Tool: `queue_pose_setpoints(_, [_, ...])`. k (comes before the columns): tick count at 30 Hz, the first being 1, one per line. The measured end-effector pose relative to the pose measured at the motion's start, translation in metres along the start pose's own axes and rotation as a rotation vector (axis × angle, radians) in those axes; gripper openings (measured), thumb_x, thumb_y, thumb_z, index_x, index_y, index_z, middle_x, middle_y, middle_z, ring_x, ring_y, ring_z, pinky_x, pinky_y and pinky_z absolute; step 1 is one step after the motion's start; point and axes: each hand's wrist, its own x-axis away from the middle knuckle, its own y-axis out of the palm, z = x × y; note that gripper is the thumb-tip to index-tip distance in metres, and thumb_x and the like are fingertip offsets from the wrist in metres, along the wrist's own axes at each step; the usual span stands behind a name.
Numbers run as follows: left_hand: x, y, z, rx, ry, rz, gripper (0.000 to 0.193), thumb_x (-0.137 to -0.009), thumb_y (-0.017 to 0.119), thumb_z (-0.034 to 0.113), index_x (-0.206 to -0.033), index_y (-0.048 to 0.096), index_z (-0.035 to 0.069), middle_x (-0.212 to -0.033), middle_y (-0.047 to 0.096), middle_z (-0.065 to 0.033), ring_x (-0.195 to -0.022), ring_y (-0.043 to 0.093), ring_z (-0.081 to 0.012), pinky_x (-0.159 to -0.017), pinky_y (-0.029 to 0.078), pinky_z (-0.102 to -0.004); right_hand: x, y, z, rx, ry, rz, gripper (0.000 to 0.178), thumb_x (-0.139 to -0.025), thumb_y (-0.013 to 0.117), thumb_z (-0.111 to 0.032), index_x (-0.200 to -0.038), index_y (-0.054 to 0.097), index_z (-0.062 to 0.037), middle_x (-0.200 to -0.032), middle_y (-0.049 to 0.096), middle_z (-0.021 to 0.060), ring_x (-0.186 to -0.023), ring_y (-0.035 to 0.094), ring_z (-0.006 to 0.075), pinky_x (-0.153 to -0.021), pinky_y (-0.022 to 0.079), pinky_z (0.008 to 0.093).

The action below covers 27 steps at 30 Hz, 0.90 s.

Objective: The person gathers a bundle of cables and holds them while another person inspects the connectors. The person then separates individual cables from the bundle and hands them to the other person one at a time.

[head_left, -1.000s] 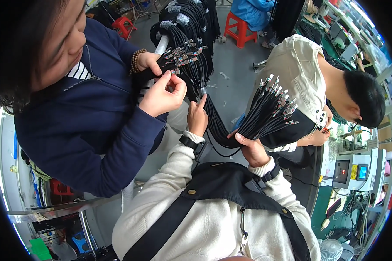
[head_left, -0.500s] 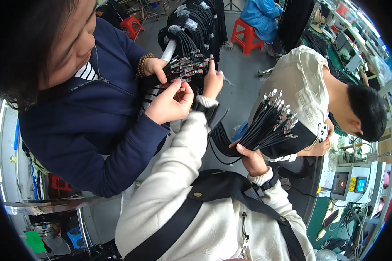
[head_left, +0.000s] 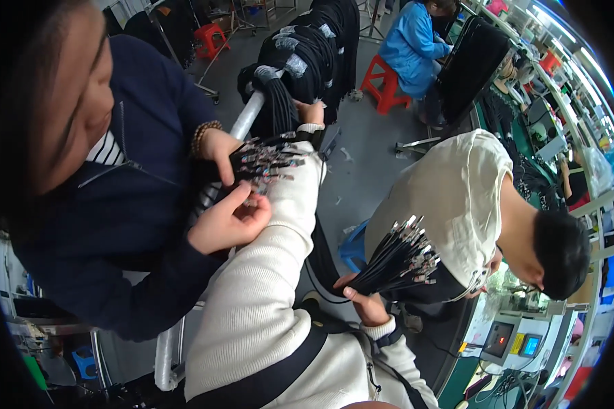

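Note:
My right hand (head_left: 363, 305) grips a bundle of black cables (head_left: 389, 262) whose metal plug ends fan out up and to the right. My left arm, in a cream sleeve, stretches forward to a metal rail (head_left: 244, 120) hung with looped black cables (head_left: 307, 54). My left hand (head_left: 311, 112) rests against those loops, its fingers hidden among them. Just left of my sleeve, a person in a navy jacket holds another cluster of cable ends (head_left: 269, 163) with both hands (head_left: 228, 218).
A person in a cream shirt (head_left: 457, 204) bends over at the right, close to my cable bundle. Farther back someone in a blue coat sits on a red stool (head_left: 387, 83). Benches with small screens (head_left: 512, 337) line the right side. A blue stool (head_left: 355, 249) stands below.
My left arm has reached forward and up, from the cables near my body to the loops on the rail. My right hand still holds its bundle, and the navy-jacketed person keeps handling cable ends.

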Motion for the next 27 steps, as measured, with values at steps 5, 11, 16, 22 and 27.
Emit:
queue_pose_setpoints(5, [-0.026,0.029,-0.03,-0.171,0.026,0.247,0.078,-0.065,0.065,0.01,-0.131,0.026,0.005,-0.097,0.053,-0.018,-0.092,0.052,-0.0312,-0.085,0.042,-0.0381,-0.013,-0.009,0.002,0.037,0.033,-0.057,0.02,-0.074,0.063,-0.014,-0.086,0.056,0.0009,-0.088,0.057,0.012,-0.09,0.05,0.0221,-0.085,0.035,0.0331])
queue_pose_setpoints(11, [0.009,0.043,-0.003,0.053,-0.267,-0.152,0.075,-0.055,0.072,0.014,-0.119,0.036,0.003,-0.121,0.04,-0.0235,-0.115,0.038,-0.0358,-0.098,0.031,-0.0392,-0.021,-0.032,0.008,-0.085,0.032,0.005,0.016,-0.076,0.062,-0.008,-0.089,0.058,-0.0003,-0.092,0.058,0.0092,-0.089,0.051,0.0172,-0.081,0.038,0.029])
queue_pose_setpoints(16, [-0.009,0.042,-0.035,-0.018,-0.22,0.019,0.058,-0.054,0.07,0.013,-0.105,0.046,0.002,-0.112,0.05,-0.0224,-0.108,0.047,-0.0346,-0.093,0.037,-0.0389,-0.024,-0.023,0.012,-0.033,0.069,-0.075,0.015,-0.077,0.061,-0.008,-0.089,0.058,-0.0003,-0.092,0.058,0.0093,-0.089,0.052,0.0177,-0.082,0.038,0.0296])
queue_pose_setpoints(22, [0.004,0.06,-0.076,0.063,-0.27,-0.184,0.074,-0.047,0.071,0.021,-0.109,0.041,-0.006,-0.105,0.049,-0.0257,-0.103,0.046,-0.0363,-0.089,0.037,-0.0386,-0.018,-0.021,0.018,-0.029,0.05,-0.13,0.016,-0.077,0.061,-0.01,-0.089,0.058,-0.0002,-0.093,0.058,0.01,-0.091,0.051,0.018,-0.083,0.037,0.0295])
queue_pose_setpoints(27, [0.066,0.054,-0.084,0.03,-0.312,-0.267,0.052,-0.051,0.069,0.008,-0.099,0.049,0.0,-0.084,0.06,-0.017,-0.081,0.059,-0.0316,-0.079,0.046,-0.0363,-0.009,-0.019,0.016,-0.042,0.029,-0.111,0.017,-0.076,0.062,-0.01,-0.088,0.058,0.0001,-0.094,0.057,0.0105,-0.092,0.05,0.0187,-0.084,0.037,0.0305])
